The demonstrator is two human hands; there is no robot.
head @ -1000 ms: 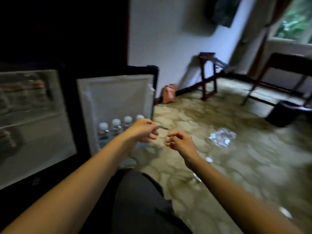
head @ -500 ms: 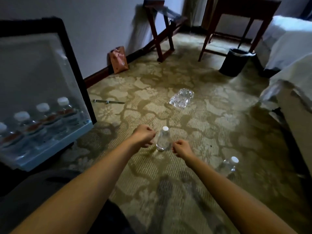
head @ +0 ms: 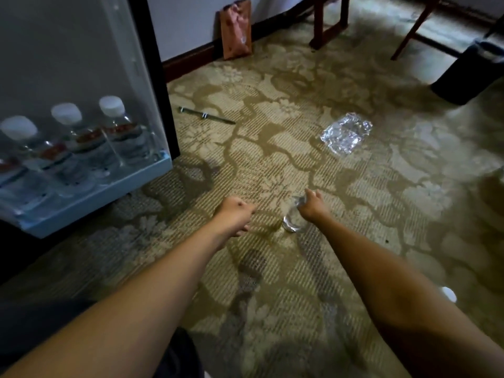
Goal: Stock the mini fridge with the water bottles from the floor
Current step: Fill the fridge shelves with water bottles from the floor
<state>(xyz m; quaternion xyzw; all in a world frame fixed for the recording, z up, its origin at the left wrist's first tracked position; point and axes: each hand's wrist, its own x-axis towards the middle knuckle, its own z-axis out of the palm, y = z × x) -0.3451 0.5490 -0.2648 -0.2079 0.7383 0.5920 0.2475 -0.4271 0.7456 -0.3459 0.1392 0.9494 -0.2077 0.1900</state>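
Dim room, light from upper right. Forearm shadows fall on carpet (head: pixel 272 165). Wide-angle bending, soft blur at edges.

Bare left forearm (head: pixel 152 290), bare right forearm (head: pixel 381 285), dark grey trousers (head: pixel 35 326).

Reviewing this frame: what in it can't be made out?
All head view:
- water bottle: its cap is covered by the right hand, so it is unclear whether the grip has closed.
- left hand: fingers curl under, hidden by its own back.
- second bottle: only the white cap shows, the body is lost in shadow.
- door-shelf bottles: labels blurred, and the leftmost is cut by the left edge.
- fridge interior: out of frame.
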